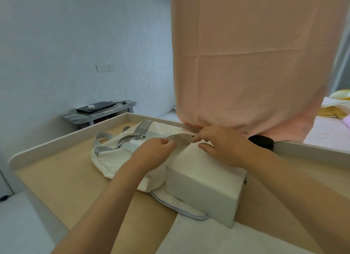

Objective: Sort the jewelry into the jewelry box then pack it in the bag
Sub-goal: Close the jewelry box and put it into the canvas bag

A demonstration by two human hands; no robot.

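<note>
Seems past the sorting stage. Shows the jewelry box (204, 183) closed, white and plain, with a small clasp on its right side, and shows no loose jewelry anywhere on the bench (62, 170). Cannot check the inside, so counts the first half as done by judgement only.

Finds the box lying on top of the bag (113, 159), a white canvas one with grey handles, spread flat on the bench. Rests on the bag's near right part, over a blue-trimmed edge poking out beneath. Does not look packed yet: stands almost wholly uncovered, with cloth bunched only against its left side. Cannot tell whether already inside the bag's mouth at the far end.

Works at the far end of the box with both hands. Pinches a grey band of the bag's fabric with the left hand (157, 151), fingers curled on the band's left end. Pinches the band's right end with the right hand (217, 144), between thumb and forefinger, just above the box's far top edge. Holds the band stretched between the two, probably to open the mouth or draw it over the box.

Leaves to do: getting the box fully inside and closing the bag. Plays no part, by the look of it: a black round thing (262, 141) at the bench's far rim, under a hanging pink cloth (246, 64).
</note>
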